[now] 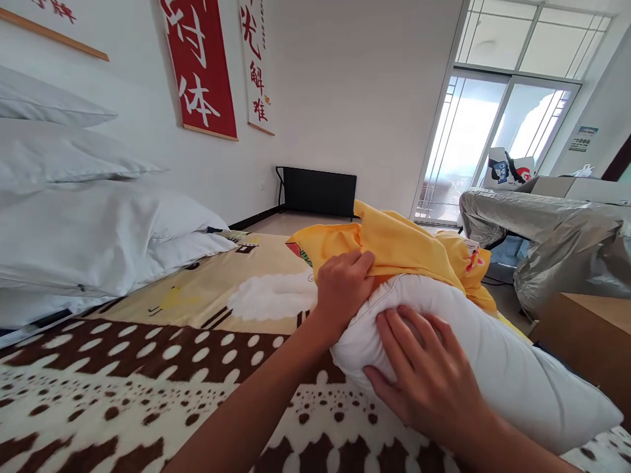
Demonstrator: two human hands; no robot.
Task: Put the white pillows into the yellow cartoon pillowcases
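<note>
A plump white pillow (513,368) lies on the patterned blanket (167,368), its near end toward the lower right. Against its far left end rests a yellow pillowcase (404,243) with printed figures, bunched up and partly over the pillow's edge. My left hand (345,289) is closed on the pillowcase's edge, right at the pillow's corner. My right hand (424,368) lies on top of the pillow with its fingers spread and pressing into the white fabric. How far the pillow reaches inside the case is hidden.
White pillows (79,223) are stacked at the left by the wall. A brown cardboard box (586,341) stands at the right, below furniture under silvery covering (566,230). A black panel (318,192) leans at the back wall, near a glass door (493,131).
</note>
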